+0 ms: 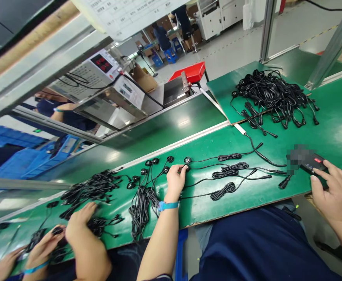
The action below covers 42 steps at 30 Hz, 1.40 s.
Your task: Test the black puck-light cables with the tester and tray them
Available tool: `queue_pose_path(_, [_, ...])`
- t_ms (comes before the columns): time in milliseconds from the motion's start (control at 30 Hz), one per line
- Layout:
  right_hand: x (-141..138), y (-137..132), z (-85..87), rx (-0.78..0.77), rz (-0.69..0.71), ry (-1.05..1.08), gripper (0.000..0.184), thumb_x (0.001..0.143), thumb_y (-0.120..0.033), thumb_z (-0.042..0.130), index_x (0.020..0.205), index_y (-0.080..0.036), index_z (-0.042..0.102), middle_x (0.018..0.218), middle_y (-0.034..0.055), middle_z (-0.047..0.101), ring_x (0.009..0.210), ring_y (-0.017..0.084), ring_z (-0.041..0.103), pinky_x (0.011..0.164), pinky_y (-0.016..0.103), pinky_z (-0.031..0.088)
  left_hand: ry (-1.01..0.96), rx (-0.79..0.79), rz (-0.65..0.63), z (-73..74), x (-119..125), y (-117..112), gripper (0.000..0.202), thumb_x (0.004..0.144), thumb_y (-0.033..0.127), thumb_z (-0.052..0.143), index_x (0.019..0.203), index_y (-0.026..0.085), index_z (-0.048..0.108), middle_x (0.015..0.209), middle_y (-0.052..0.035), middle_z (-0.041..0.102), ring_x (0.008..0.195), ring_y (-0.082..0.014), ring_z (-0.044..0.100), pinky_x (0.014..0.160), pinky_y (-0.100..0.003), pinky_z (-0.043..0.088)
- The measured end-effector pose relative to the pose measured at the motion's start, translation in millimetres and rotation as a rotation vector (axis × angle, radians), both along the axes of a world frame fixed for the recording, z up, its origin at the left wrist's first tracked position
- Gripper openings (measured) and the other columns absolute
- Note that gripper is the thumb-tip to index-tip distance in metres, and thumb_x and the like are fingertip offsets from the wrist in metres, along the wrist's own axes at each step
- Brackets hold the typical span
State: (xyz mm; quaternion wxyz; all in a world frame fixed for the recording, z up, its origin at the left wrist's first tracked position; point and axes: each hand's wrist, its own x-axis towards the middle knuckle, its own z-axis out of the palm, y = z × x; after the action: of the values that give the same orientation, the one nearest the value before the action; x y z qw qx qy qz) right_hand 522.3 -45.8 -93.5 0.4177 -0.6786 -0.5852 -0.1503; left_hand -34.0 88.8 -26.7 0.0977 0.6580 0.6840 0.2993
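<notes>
At the near edge of the green mat-covered surface (335, 128), the person's left hand (175, 181), a blue band at its wrist (168, 205), stretches forward with fingers together, the fingertips (184, 169) pressing on a small round black disc-shaped sensor head (187, 160) at the end of a thin black lead. The right hand (333, 191) rests at the right margin with fingers loosely spread over a flat black handheld device with a red mark (316, 162); whether it grips it or merely touches it cannot be told. Between the two hands lie several black cables with bundled coils (231, 169), their plugs trailing toward the device, and here the risk appears greatest: a lead dragged sideways could catch a neighbouring coil and pull the laid-out row out of order. To the left, a co-worker's hands (77, 226) work in a loose heap of similar black cables (91, 189), near enough that stray ends might mix with the sorted ones. The device sits close to the surface's front edge and could, by this judgement, be nudged off. Farther back, a tangled pile of black cables (272, 95) waits on a raised green board, and beyond it a red plastic tray (193, 72).
</notes>
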Motion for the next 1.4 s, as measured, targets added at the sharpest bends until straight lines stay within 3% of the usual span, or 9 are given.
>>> queue_pose_path(100, [1.2,1.2,-1.3,-0.009,-0.006,-0.001,0.032,0.091,-0.047,0.059,0.11,-0.024,0.069,0.142,0.0131,0.061,0.131,0.032,0.059,0.113,0.047,0.042,0.038,0.034,-0.023,1.9,1.8,-0.1,0.023,0.093,0.041,0.058,0.083,0.023,0.067,0.099,-0.0092,0.073,0.099,-0.0259,0.065,0.092,-0.039,0.051])
queue_pose_path(200, [0.0,1.6,-0.1,-0.003,-0.003,-0.003,0.031,0.091,-0.046,0.059,0.109,-0.024,0.07,0.142,0.0127,0.062,0.13,0.032,0.059,0.113,0.047,0.043,0.067,0.055,-0.015,1.6,2.1,-1.7,0.02,0.093,0.038,0.057,0.085,0.023,0.067,0.098,-0.0089,0.074,0.098,-0.0267,0.066,0.094,-0.04,0.05])
queue_pose_path(433, [-5.3,0.8,5.7,0.028,0.012,-0.015,0.026,0.093,-0.041,0.061,0.109,-0.023,0.07,0.144,0.011,0.061,0.131,0.031,0.059,0.113,0.044,0.043,0.111,0.084,0.046,1.8,-0.3,-6.3,0.022,0.098,0.038,0.051,0.089,0.021,0.063,0.086,-0.009,0.073,0.076,-0.0242,0.068,0.074,-0.034,0.049])
queue_pose_path(667, [-2.9,-0.8,2.9,-0.002,-0.012,-0.006,0.029,0.092,-0.045,0.058,0.107,-0.023,0.07,0.142,0.0125,0.062,0.13,0.032,0.059,0.11,0.047,0.044,0.144,0.096,-0.016,8.8,0.3,-1.1,0.02,0.097,0.036,0.05,0.086,0.023,0.06,0.098,-0.0123,0.073,0.098,-0.0285,0.067,0.093,-0.041,0.05])
queue_pose_path(800, [-1.4,0.7,1.6,0.021,0.003,-0.018,0.027,0.092,-0.042,0.061,0.11,-0.024,0.07,0.142,0.0122,0.062,0.129,0.033,0.059,0.11,0.049,0.045,0.097,0.095,0.03,11.7,2.0,8.4,0.022,0.098,0.038,0.049,0.091,0.022,0.061,0.096,-0.0102,0.075,0.084,-0.0246,0.069,0.082,-0.036,0.052])
queue_pose_path(1067, [-0.2,2.1,2.8,0.051,0.016,-0.043,0.025,0.091,-0.038,0.063,0.11,-0.023,0.07,0.142,0.0118,0.062,0.127,0.034,0.061,0.109,0.05,0.046,0.037,0.048,-0.002,9.2,12.0,44.5,0.023,0.094,0.04,0.056,0.087,0.022,0.068,0.089,-0.0067,0.075,0.078,-0.0221,0.067,0.083,-0.034,0.05])
queue_pose_path(1400, [-0.7,1.6,-1.8,-0.003,-0.003,-0.005,0.029,0.091,-0.042,0.06,0.109,-0.022,0.07,0.142,0.0141,0.062,0.129,0.035,0.059,0.111,0.05,0.044,-0.026,-0.035,-0.035,13.3,10.0,35.0,0.033,0.095,0.045,0.052,0.093,0.019,0.07,0.089,-0.0059,0.075,0.079,-0.0199,0.067,0.076,-0.03,0.052])
